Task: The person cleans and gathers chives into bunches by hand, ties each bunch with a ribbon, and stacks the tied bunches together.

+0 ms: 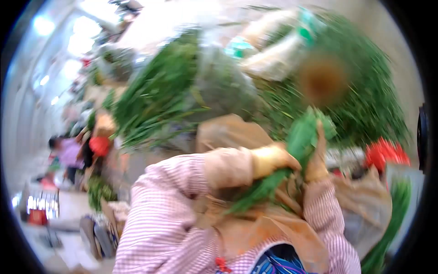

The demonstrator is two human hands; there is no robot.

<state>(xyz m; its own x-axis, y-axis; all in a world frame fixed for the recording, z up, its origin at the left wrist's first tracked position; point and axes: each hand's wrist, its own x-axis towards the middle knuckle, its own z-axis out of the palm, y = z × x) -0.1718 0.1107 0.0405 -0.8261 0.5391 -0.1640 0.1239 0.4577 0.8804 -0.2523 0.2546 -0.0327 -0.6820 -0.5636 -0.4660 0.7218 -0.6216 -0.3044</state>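
Note:
In the middle right of the head view, a bunch of long-leafed greens is held aslant in front of my body. Its thin end points to the lower left, and a paler, thicker end is at the upper right. My left hand is closed around the middle of the bunch. Along its right side lies my right hand, fingers pointing up and palm pressed to the greens. Motion blur hides finer details of both hands. A brown apron or sheet covers my lap under the bunch.
A big heap of thin grass-like greens spreads beyond my hands, with a white-and-green plastic bag on it. More greens lie at the left. A red plastic bag is at the right. Another person is far left.

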